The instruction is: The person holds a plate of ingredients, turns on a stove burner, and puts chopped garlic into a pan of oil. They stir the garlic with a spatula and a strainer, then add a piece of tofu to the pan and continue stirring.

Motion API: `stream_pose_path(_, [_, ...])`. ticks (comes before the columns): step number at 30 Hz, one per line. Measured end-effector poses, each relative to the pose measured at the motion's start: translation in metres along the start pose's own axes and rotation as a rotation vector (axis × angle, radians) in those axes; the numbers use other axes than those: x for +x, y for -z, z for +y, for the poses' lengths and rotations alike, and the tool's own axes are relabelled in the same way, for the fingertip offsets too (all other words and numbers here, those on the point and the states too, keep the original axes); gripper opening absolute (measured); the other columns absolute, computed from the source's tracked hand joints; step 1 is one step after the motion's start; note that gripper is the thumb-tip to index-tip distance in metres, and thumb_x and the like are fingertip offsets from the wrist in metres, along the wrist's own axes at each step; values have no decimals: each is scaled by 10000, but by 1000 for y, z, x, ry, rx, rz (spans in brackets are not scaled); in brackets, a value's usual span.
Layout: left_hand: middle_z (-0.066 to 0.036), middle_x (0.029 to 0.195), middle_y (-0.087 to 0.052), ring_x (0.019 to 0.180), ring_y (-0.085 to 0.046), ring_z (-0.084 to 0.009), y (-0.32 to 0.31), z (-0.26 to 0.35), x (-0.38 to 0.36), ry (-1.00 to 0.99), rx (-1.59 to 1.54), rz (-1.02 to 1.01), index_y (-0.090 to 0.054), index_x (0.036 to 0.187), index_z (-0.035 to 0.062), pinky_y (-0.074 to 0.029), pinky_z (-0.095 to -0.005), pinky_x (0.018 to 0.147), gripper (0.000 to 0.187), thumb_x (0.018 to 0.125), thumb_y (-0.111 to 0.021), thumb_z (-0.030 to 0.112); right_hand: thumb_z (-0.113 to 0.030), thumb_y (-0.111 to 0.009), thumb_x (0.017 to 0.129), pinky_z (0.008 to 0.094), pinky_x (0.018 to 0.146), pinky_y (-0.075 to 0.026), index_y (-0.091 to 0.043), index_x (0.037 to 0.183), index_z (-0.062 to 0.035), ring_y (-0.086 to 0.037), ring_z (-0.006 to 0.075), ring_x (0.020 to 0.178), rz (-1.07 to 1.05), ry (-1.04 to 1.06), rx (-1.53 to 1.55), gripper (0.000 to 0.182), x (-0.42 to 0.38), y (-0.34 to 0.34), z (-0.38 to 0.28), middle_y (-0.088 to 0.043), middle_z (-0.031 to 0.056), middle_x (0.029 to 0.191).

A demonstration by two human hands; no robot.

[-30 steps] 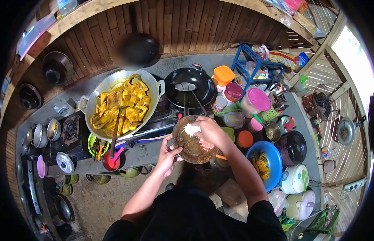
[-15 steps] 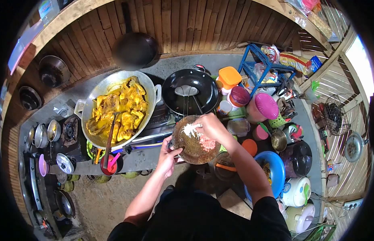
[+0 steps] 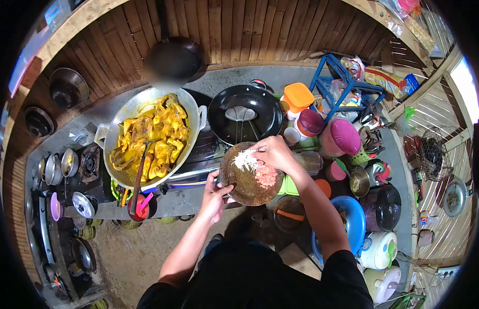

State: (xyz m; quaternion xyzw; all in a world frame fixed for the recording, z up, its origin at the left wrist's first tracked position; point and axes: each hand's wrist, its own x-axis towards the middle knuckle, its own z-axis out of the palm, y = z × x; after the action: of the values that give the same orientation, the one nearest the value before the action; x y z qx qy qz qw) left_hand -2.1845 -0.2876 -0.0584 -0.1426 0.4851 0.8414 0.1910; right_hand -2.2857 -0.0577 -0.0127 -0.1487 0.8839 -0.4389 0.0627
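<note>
My left hand grips the near left edge of a round brown mortar plate, thumb on top and fingers below. The plate is held up in front of the counter. On it lie a small heap of white shreds and a patch of chopped pink pieces. My right hand reaches over the plate's far right side. Its fingers are pinched together at the white shreds; the fingertips are partly hidden. Just beyond the plate sits a black wok with a wire-handled strainer inside.
Left of the wok stands a large two-handled pan of yellow chicken pieces, a wooden-handled utensil leaning in it. A red pot is below. To the right are plastic containers, a blue basin and a blue rack.
My right hand has shifted slightly up and right, and more of the white heap shows. The plate is a little higher in view. The camera view has shifted slightly.
</note>
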Motion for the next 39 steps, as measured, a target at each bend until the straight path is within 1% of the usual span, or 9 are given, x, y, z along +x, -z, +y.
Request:
stream_pose_path(2, [-56,1118,-641,972,-643,-163,-1,-1,2,-9,-23,-11,-417,1307,195,-591,-333,703,515,891,-601,-46,-115,-750,762,330,699,-568,-739,987,-7,-731,275,786,27,-1,67,250,1,-2,5,-707,230,854])
stream_pose_path(12, [-69,1142,-636,957,-651,-169,0,-1,4,-4,-49,0,-404,1315,196,-595,-337,695,522,892,-588,-50,-116,-762,765,321,708,-575,-736,979,18,-736,241,801,58,-25,107,254,9,-1,10,-718,218,861])
stream_pose_path(14, [-71,1141,-636,964,-648,-170,1,0,5,-1,-47,18,-405,1313,196,-595,-337,694,517,894,-587,-46,-57,-761,794,271,714,-570,-711,998,88,-713,154,805,42,-70,121,255,11,3,3,-739,172,886])
stream_pose_path(17, [-69,1135,-636,968,-645,-168,4,1,4,-10,-48,29,-405,1317,200,-593,-334,698,518,896,-589,-40,-92,-758,788,292,707,-574,-725,989,58,-726,175,780,44,-191,215,252,22,4,14,-736,191,871])
stream_pose_path(19, [-64,1122,-636,962,-643,-164,6,3,2,-17,-41,41,-406,1320,204,-589,-330,696,519,897,-590,-36,-89,-755,795,286,708,-575,-718,1007,69,-717,157,767,90,-106,219,266,31,3,23,-739,179,869])
stream_pose_path(26, [-50,1056,-640,916,-643,-153,24,-2,1,-32,-25,92,-411,1324,208,-575,-315,679,517,901,-585,-34,-13,-730,812,255,684,-575,-675,1002,149,-705,160,767,197,-214,494,255,75,7,57,-726,182,901])
stream_pose_path(30, [-87,1144,-610,986,-638,-196,19,3,-4,-16,-55,110,-400,1341,202,-590,-394,758,543,891,-555,-59,-14,-735,784,252,660,-570,-704,975,112,-710,156,748,217,-239,457,230,97,-3,93,-733,166,864])
stream_pose_path(33, [-102,1170,-603,1000,-636,-205,20,1,-3,-29,-71,102,-396,1348,198,-590,-397,757,549,890,-551,-61,-41,-753,756,256,644,-566,-732,927,74,-713,140,730,245,-241,295,207,112,-17,116,-737,141,796])
stream_pose_path(39, [-108,1196,-593,1021,-631,-212,25,-2,-2,-18,-49,118,-392,1354,201,-588,-398,756,559,889,-551,-66,-185,-798,706,367,781,-565,-759,892,-25,-720,293,800,275,-265,-80,249,126,-25,119,-721,185,840])
